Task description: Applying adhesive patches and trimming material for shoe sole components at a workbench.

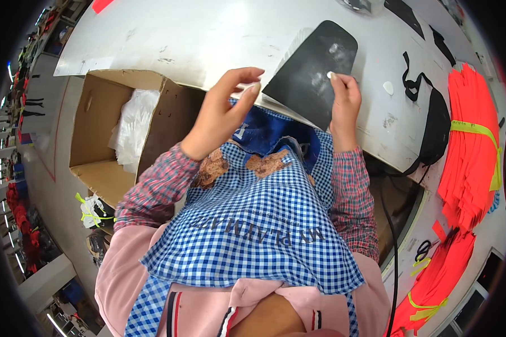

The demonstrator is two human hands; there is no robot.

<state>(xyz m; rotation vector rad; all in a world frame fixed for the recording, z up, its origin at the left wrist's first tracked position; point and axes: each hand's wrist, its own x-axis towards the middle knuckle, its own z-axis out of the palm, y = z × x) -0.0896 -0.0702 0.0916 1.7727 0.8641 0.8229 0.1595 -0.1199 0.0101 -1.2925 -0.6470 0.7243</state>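
My right hand (344, 100) pinches a small white sticker between thumb and forefinger, pressing it against a black, rounded flat piece (312, 70) that lies at the near edge of the white table (208, 33). My left hand (225, 109) hovers just left of the black piece, its fingers curled and pinched at the piece's lower left corner; whether it grips the corner is unclear. A stack of similar pieces shows under the black one. I wear a blue-and-white checked apron (253, 224) over plaid sleeves.
An open cardboard box (112, 129) with white plastic bags stands at my left below the table. Stacks of orange-red pieces (469, 146) tied with yellow bands lie at the right, beside black straps (427, 112) and a white oval sticker (388, 87).
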